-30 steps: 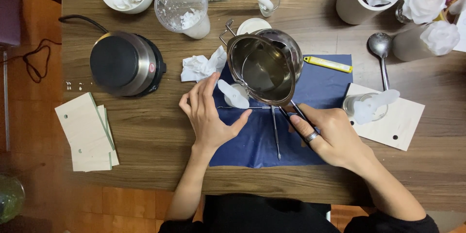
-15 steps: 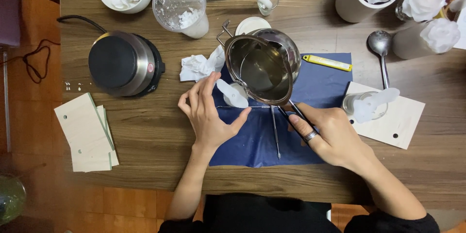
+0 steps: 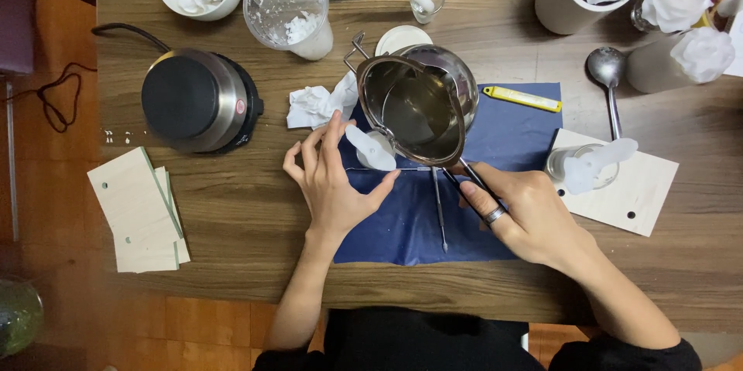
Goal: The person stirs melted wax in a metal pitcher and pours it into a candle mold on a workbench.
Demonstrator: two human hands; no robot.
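My right hand [image 3: 526,212] grips the dark handle of a steel melting pot [image 3: 418,104] holding clear liquid, raised and tilted over a small glass [image 3: 377,151] on a blue cloth [image 3: 503,127]. My left hand [image 3: 333,181] rests beside that glass, with fingers and thumb steadying it and a white strip across its top. A thin metal rod [image 3: 439,212] lies on the cloth between my hands.
A round electric hot plate [image 3: 197,100] sits at the left, with wooden cards [image 3: 139,212] near the table edge. A crumpled tissue [image 3: 313,104], a plastic cup [image 3: 290,7], a yellow cutter [image 3: 522,98], a spoon [image 3: 607,77], a second glass [image 3: 580,168] on a card and white flower candles [image 3: 681,0] surround the cloth.
Nothing has visibly changed apart from a slight shift of the camera; both hands and the pot keep their places.
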